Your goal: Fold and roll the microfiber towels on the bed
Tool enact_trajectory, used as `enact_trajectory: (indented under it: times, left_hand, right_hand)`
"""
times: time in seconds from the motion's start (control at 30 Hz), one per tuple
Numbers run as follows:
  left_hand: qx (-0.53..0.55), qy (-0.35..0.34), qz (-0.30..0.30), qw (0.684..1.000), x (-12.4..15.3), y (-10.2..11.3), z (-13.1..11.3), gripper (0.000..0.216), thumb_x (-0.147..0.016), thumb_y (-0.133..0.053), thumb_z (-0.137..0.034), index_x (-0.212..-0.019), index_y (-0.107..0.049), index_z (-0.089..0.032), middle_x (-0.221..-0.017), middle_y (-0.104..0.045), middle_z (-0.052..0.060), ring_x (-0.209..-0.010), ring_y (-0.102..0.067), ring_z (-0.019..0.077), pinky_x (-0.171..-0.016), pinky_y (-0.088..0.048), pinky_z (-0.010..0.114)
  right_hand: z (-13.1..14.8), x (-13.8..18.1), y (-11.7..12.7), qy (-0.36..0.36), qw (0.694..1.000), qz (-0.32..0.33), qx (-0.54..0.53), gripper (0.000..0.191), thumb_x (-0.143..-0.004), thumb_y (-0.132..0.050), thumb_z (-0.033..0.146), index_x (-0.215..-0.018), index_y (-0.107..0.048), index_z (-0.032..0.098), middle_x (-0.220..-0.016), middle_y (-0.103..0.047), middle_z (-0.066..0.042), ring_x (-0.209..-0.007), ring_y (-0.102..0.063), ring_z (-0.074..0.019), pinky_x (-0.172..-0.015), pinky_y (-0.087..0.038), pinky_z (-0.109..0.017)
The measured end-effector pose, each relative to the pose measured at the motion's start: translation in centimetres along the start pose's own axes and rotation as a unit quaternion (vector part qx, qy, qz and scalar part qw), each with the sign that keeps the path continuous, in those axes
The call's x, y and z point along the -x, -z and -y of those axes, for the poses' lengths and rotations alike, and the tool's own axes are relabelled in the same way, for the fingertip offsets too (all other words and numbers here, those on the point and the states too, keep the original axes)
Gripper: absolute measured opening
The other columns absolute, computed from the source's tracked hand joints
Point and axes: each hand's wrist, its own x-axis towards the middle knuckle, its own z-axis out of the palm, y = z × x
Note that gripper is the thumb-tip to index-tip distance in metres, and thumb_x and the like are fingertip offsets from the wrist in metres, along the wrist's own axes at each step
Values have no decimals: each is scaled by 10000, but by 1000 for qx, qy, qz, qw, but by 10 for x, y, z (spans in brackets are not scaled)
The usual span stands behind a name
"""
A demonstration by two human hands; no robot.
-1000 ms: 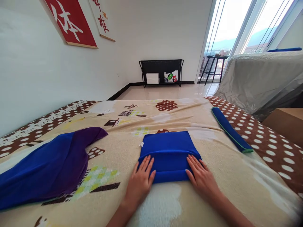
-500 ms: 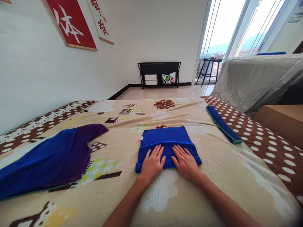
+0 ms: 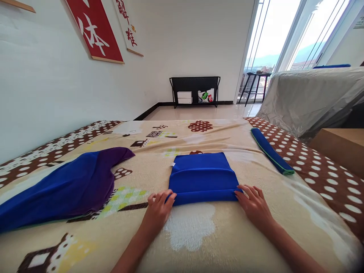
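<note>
A folded blue towel (image 3: pixel 202 176) with a small white tag lies on the patterned beige blanket (image 3: pixel 193 231) in front of me. My left hand (image 3: pixel 157 210) is at its near left corner, with thumb and fingers closed on the edge. At the near right corner my right hand (image 3: pixel 254 204) has its fingertips curled onto the edge. Both forearms reach in from the bottom of the view.
A loose blue cloth (image 3: pixel 57 193) with a purple cloth (image 3: pixel 110 159) on it lies at the left. A rolled blue towel (image 3: pixel 271 155) rests at the right of the bed. Beyond are a grey-covered piece of furniture (image 3: pixel 309 94), a wooden surface (image 3: pixel 338 146) and a black rack (image 3: pixel 195 91).
Both hands slid from flat on the middle of the folded towel outward to its near corners and closed on the edge.
</note>
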Motion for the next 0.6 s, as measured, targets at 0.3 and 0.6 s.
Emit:
enact_trajectory:
  times: [0.3,0.6]
  left_hand:
    - [94,51,80,991,0,10,5,392,-874,-467,-97,-1213,-602,-239,-1180,-704,37,-1084,-624,212,-941,-320,400]
    - [126,40,117,984,-9,29,6,274,-789,-480,-89,-998,-599,-221,-952,-679,10,-917,-618,200,-918,-379,384]
  right_hand:
    - [-8,-4,3,-26,996,49,-63,301,-880,-502,133,-1123,-661,214,-1126,-702,-42,-1051,-614,-210,-955,-390,-377]
    - [1,-14,20,-39,992,71,-98,166,-775,-505,91,-848,-611,198,-826,-640,-22,-859,-550,-205,-844,-395,-372]
